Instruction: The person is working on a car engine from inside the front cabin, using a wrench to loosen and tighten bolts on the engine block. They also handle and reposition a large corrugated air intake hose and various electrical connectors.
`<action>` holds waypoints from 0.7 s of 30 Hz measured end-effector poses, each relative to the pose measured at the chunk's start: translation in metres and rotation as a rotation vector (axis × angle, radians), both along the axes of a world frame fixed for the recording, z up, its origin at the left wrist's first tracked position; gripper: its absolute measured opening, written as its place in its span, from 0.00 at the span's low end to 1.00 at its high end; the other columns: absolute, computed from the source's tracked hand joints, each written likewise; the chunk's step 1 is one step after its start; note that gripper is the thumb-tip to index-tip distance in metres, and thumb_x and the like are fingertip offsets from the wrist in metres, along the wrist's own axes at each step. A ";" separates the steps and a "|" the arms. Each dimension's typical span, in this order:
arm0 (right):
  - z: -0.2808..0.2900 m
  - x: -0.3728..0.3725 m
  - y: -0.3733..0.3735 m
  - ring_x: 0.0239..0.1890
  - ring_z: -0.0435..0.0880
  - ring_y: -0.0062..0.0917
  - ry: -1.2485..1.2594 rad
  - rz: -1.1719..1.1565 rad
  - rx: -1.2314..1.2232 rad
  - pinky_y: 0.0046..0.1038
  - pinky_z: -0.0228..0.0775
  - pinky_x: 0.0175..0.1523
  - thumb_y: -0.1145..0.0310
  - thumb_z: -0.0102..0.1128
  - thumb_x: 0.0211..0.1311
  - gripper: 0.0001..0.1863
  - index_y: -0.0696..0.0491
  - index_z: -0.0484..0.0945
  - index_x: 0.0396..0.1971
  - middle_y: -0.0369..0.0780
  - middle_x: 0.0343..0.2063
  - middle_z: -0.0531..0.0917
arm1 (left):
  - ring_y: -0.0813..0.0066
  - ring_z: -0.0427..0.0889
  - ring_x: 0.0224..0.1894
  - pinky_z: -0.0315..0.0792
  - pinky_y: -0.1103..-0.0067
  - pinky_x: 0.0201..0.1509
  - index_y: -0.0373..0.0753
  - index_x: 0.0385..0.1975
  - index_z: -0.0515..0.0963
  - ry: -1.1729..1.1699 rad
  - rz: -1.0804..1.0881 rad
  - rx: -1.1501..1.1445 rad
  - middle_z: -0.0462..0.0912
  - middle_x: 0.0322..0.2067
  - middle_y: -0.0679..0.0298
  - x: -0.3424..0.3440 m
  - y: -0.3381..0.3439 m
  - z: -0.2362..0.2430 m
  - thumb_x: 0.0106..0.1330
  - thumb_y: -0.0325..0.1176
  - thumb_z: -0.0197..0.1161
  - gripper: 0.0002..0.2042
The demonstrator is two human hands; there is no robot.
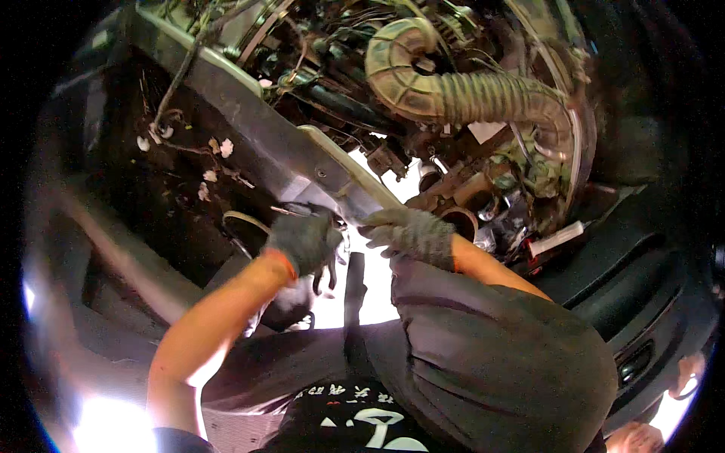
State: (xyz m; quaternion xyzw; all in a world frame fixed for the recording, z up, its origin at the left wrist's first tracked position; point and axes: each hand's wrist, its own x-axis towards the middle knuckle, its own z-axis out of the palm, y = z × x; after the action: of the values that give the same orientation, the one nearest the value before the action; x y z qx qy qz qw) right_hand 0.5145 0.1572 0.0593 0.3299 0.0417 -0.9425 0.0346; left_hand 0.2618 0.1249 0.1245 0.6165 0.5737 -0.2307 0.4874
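Observation:
Both my hands wear grey knit gloves with orange cuffs. My left hand [303, 241] is curled just under the lower end of a grey metal crossbar [249, 121] that runs diagonally down from the upper left. A thin dark piece pokes out above its knuckles; whether it grips it is unclear. My right hand [411, 232] lies on the same end from the right, fingers wrapped over a pale strip [355, 167] along the bar. The two hands are a few centimetres apart.
An open engine bay fills the top, with a dirty corrugated intake hose [461, 97], cables and round pipe openings [461, 220]. A white tube [556, 239] lies at the right. My knee in grey trousers [498, 362] rises in front. Dark bodywork [642, 302] curves at right.

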 end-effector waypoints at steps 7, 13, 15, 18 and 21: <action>0.021 -0.030 0.000 0.37 0.84 0.28 0.093 -0.151 -0.006 0.36 0.83 0.36 0.51 0.64 0.65 0.23 0.49 0.77 0.52 0.38 0.38 0.84 | 0.44 0.83 0.41 0.75 0.57 0.42 0.40 0.35 0.81 -0.245 -0.889 0.049 0.83 0.35 0.46 0.084 0.124 -0.042 0.64 0.39 0.54 0.11; -0.008 -0.045 -0.018 0.37 0.85 0.32 0.124 -0.613 -0.174 0.41 0.79 0.38 0.49 0.66 0.61 0.23 0.49 0.78 0.48 0.40 0.40 0.85 | 0.42 0.80 0.48 0.74 0.59 0.49 0.41 0.51 0.76 0.012 -0.149 0.100 0.82 0.42 0.43 0.094 0.107 -0.014 0.67 0.44 0.56 0.18; -0.020 -0.062 -0.023 0.44 0.84 0.35 0.249 -0.693 -0.108 0.45 0.78 0.47 0.51 0.63 0.64 0.22 0.50 0.77 0.51 0.41 0.43 0.84 | 0.40 0.79 0.50 0.73 0.57 0.50 0.41 0.56 0.72 0.133 -0.119 0.120 0.81 0.46 0.43 0.086 0.096 0.013 0.68 0.44 0.57 0.20; -0.019 -0.059 -0.022 0.49 0.81 0.36 0.285 -0.726 -0.301 0.47 0.75 0.54 0.52 0.57 0.68 0.22 0.51 0.77 0.53 0.42 0.46 0.84 | 0.40 0.79 0.49 0.73 0.55 0.50 0.41 0.53 0.72 0.032 -0.166 0.208 0.79 0.49 0.45 0.068 0.080 0.025 0.66 0.43 0.59 0.19; -0.030 -0.063 -0.022 0.50 0.81 0.38 0.182 -0.649 -0.379 0.46 0.75 0.54 0.49 0.50 0.71 0.22 0.51 0.77 0.53 0.43 0.47 0.83 | 0.41 0.79 0.48 0.73 0.55 0.49 0.40 0.49 0.72 0.015 -0.222 0.162 0.79 0.49 0.46 0.078 0.082 0.038 0.63 0.43 0.63 0.20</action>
State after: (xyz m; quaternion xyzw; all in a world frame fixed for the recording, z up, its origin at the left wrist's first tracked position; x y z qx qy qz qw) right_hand 0.4518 0.1348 0.0292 0.2288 -0.2368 -0.9208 -0.2090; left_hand 0.3396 0.2069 0.1621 0.7118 0.5224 -0.2405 0.4033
